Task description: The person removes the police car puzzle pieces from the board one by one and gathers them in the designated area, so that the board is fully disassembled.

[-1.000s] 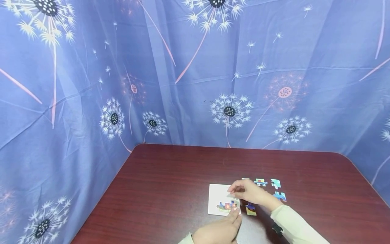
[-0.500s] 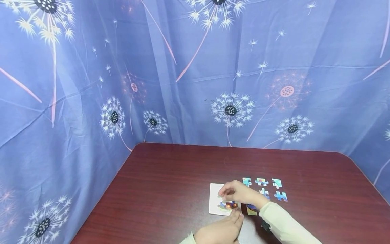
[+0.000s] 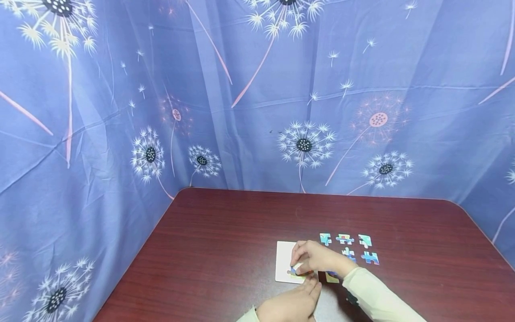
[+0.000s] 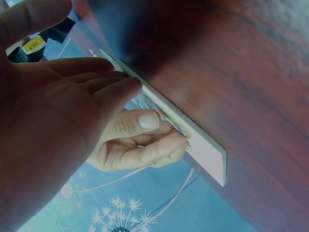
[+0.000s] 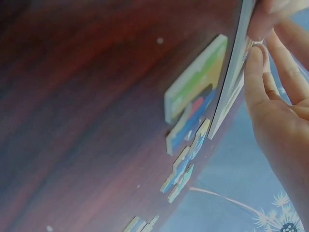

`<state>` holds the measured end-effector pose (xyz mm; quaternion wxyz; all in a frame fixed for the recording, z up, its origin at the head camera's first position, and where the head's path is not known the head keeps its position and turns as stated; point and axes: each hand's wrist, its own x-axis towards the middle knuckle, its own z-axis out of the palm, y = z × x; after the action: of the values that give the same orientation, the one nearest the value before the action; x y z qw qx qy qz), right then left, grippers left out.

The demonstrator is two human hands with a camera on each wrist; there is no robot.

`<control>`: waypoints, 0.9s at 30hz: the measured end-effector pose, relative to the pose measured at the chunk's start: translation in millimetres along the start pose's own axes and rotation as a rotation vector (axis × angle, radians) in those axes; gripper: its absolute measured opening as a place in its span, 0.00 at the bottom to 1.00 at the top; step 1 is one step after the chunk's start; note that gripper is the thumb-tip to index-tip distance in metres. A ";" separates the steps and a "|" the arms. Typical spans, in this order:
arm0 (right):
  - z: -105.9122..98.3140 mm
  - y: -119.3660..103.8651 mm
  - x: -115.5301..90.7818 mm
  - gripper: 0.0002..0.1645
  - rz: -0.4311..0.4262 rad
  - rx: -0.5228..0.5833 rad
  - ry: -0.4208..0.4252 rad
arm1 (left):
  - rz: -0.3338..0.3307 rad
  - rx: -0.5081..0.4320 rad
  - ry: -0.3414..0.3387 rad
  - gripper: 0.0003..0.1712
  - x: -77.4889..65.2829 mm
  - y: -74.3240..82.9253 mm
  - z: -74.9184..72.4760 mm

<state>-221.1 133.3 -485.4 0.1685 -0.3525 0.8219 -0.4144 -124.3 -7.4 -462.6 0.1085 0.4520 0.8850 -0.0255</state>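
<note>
A white square board lies on the table with a few joined puzzle pieces along its near side. My right hand reaches over the board from the right, thumb and bent fingers set around a puzzle piece there. Its palm covers part of the pieces in the head view. In the left wrist view the right hand has its fingertips right at the edge of the pieces. My left hand rests with straight fingers together at the board's near right corner; the left hand touches the pieces' side.
Right of the board lie several loose puzzle pieces, some in a row at the back. A yellow and blue piece sits close to the board's right edge. A blue dandelion-print curtain hangs behind the dark red table.
My right hand has moved left across the board, then down onto the pieces at its near side. Loose pieces behind it have come into view. The left hand stays at the board's corner.
</note>
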 end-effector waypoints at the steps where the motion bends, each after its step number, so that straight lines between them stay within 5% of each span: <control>1: 0.4 -0.3 0.0 0.08 0.003 0.000 0.004 | -0.002 -0.004 -0.005 0.43 0.3 -0.2 -0.4; 27: -3.0 0.7 0.2 0.05 0.008 0.176 -0.034 | -0.048 -0.046 -0.039 0.44 1.4 1.1 -0.3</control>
<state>-223.3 135.2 -484.2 0.2147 -0.3400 0.7807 -0.4783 -124.2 -5.6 -462.5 0.1354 0.4272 0.8938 -0.0162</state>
